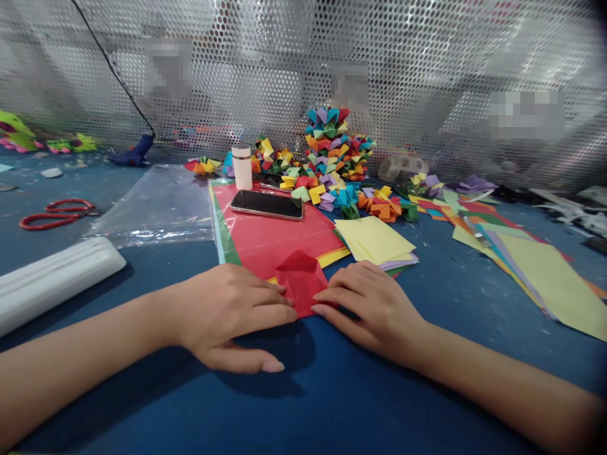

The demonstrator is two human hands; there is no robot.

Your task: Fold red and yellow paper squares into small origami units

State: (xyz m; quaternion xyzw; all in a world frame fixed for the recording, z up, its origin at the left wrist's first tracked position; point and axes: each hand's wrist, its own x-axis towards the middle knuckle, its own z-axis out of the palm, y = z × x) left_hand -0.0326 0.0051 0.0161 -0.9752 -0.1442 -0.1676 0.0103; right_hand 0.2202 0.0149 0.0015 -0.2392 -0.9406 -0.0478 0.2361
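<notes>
One folded red paper (302, 283) touches the spread left hand (232, 309) – perhaps pinched by the right hand (379, 311)

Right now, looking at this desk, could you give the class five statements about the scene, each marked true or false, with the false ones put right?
1. The left hand and right hand both touch the folded red paper. True.
2. The phone stands upright. False: it lies flat, screen up.
3. The white bottle stands behind the phone. True.
4. The right hand holds the red-handled scissors. False: they lie on the desk, far to the left.
5. A yellow sheet tops the small paper stack right of the phone. True.
</notes>
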